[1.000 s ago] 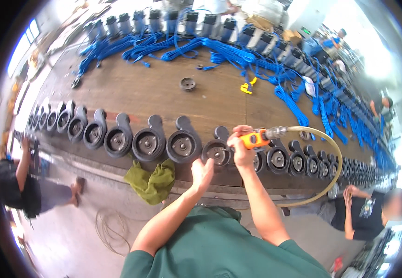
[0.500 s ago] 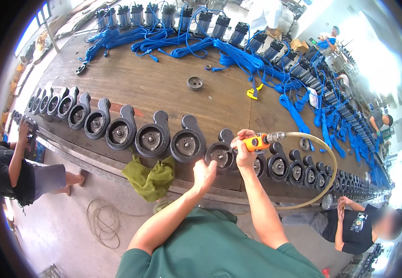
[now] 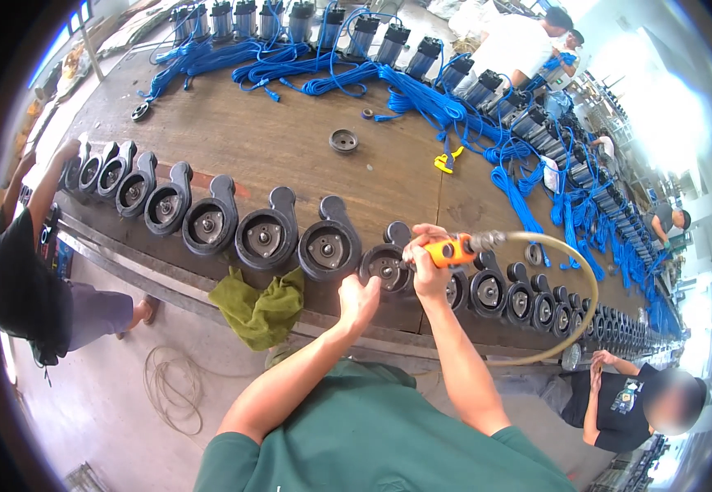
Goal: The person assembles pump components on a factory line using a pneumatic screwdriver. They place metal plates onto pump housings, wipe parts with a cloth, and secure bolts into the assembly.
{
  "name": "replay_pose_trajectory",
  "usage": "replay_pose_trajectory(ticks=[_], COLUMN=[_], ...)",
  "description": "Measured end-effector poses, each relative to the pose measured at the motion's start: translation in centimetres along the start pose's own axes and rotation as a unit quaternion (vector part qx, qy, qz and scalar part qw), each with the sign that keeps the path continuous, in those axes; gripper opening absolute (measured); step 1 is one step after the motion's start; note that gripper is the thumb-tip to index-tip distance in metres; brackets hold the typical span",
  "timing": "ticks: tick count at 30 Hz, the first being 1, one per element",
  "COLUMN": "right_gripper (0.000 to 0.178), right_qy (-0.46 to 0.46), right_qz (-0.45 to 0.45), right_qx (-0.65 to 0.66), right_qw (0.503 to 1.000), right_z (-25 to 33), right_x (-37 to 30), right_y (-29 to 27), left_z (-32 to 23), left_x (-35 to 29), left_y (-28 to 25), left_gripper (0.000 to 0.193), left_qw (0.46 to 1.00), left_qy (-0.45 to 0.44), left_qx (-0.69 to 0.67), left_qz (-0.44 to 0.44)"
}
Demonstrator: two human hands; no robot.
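So the stubby orange air tool (image 3: 449, 251) is gripped in the right hand (image 3: 427, 269), aimed lengthwise left at the round black metal-centred casing (image 3: 384, 271) mid-frame, with the left hand (image 3: 358, 303) at its lower rim, grip unclear.

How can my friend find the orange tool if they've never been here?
Start at the big brown table and look along its near edge to the row of black round parts. There, the person's right hand grips the tool. It's bright orange with a pale yellowish hose curving away, while the parts beside it are mostly black.
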State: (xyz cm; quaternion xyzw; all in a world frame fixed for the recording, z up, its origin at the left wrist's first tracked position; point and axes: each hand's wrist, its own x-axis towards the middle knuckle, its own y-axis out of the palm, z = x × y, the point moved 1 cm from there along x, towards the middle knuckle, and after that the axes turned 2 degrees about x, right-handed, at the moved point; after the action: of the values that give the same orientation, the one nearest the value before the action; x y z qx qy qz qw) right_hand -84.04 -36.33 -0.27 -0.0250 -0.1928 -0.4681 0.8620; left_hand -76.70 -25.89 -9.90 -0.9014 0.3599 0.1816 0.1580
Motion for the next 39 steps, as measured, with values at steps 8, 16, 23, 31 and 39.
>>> replay_pose_trajectory(ticks=[8,16,23,31,39], right_gripper=[0.022,0.021,0.020,0.020,0.017], right_qy=[0.043,0.033,0.040,0.048,0.049], right_qz=[-0.023,-0.025,-0.004,0.013,0.032], right_qx=[0.050,0.073,0.059,0.056,0.001], right_qw=[0.998,0.996,0.997,0.997,0.998], right_z=[0.4,0.0,0.1,0.4,0.3], right_x=[-3.2,-3.6,-3.7,-3.6,-4.0], right_y=[0.3,0.0,-0.1,0.7,1.4], left_z=[0.6,0.4,-0.2,-1.5,-1.0], left_x=[0.0,-0.2,-0.5,-0.7,-1.1], left_y=[0.0,-0.2,-0.4,-1.5,-1.2], left_gripper=[0.040,0.038,0.038,0.037,0.033], left_qw=[0.999,0.999,1.000,1.000,1.000], left_qy=[0.006,0.003,0.016,0.009,-0.007], left_qx=[-0.039,-0.047,-0.013,-0.003,0.019], left_qz=[0.008,0.008,0.001,-0.002,0.001])
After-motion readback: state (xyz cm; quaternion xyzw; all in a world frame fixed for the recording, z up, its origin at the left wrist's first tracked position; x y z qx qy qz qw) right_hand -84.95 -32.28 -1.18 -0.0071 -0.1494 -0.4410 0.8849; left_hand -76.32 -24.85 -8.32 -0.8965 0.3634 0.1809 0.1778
